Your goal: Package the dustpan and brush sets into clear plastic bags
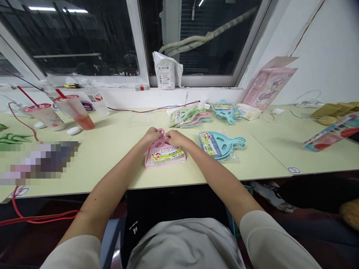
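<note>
A pink dustpan and brush set (pixel 162 144) lies on the table in front of me, its handles pointing away and a yellow-green label across the bristles. My left hand (pixel 152 136) is closed at the left side of its handles. From the other side, my right hand (pixel 176 138) grips the same handles, with the fingertips partly hidden. Just right of my right forearm lies a blue dustpan and brush set (pixel 224 145) in clear plastic. Further back are a pile of green, pink and blue sets (pixel 189 116) and another blue set (pixel 226 110).
Two drink cups with red straws (pixel 78 112) and a clear bottle (pixel 97 99) stand at the back left. A white package (pixel 166 73) rests on the windowsill. At the right are a pink box (pixel 270 84), a tissue pack (pixel 249 111) and a standing colourful box (pixel 333 132).
</note>
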The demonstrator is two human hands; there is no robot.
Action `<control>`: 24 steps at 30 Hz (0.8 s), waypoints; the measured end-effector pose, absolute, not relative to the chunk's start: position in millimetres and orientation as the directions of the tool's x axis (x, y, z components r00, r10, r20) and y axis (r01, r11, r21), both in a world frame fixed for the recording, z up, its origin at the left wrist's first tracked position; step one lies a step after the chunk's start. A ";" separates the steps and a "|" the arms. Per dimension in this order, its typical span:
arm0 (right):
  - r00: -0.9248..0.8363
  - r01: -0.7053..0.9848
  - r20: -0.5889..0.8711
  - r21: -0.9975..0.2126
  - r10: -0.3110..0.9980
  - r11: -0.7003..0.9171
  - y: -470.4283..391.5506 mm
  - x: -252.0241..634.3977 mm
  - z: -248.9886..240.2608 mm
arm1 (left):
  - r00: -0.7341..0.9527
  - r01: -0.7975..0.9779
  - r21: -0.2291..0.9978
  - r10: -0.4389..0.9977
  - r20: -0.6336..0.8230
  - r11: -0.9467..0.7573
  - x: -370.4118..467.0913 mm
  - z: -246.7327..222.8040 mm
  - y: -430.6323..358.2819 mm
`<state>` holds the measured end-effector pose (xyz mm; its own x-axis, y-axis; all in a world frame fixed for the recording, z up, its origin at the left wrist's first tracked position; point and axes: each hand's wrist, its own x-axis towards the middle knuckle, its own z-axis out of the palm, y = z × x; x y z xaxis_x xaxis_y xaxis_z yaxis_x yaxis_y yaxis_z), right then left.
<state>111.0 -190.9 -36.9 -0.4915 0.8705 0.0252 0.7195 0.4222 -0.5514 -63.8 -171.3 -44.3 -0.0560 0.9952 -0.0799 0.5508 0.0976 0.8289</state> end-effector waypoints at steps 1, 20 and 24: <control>-0.494 0.719 0.028 -0.549 0.869 0.427 -191.0 111.0 -37.5 | -0.047 0.561 0.823 0.996 -0.079 0.092 -63.5 -43.2 -172.6; -0.306 0.911 -0.035 -0.303 0.951 0.281 -201.5 125.6 -15.0 | 0.617 0.653 0.382 0.752 0.233 -0.654 -72.9 -10.3 -216.7; -0.307 0.901 -0.044 -0.334 0.951 0.275 -200.9 129.8 -11.8 | 0.702 0.681 0.228 0.709 0.066 -0.696 -55.2 -1.5 -235.4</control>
<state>129.8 -200.9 -11.8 -0.3067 0.9508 -0.0445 0.9014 0.2751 -0.3342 -55.2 -235.4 -1.5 0.7024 0.7087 0.0664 0.6808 -0.6961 0.2278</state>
